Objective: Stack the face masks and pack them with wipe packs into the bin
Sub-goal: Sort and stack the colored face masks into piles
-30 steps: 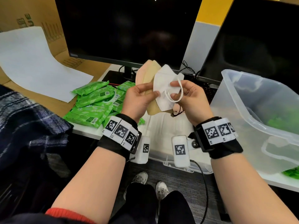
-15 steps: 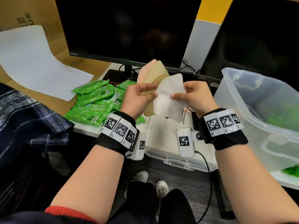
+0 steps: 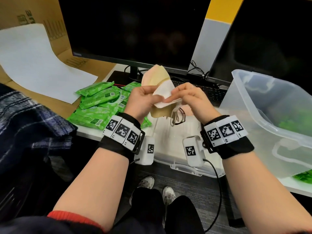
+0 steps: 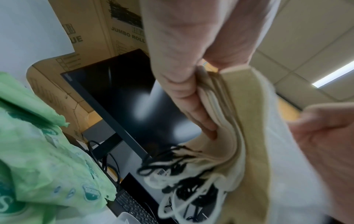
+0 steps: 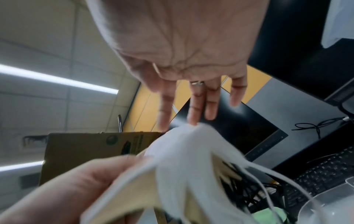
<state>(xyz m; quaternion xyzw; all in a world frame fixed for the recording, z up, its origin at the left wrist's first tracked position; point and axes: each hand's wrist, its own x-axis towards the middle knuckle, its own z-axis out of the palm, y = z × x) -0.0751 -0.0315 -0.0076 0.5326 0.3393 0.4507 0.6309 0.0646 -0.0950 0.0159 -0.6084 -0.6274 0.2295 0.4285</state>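
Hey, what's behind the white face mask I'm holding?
A tan mask sits right behind the white mask, with a pink one behind that. The left hand covers their middles, so further masks could be hidden.

Two dark monitors, grey carpet
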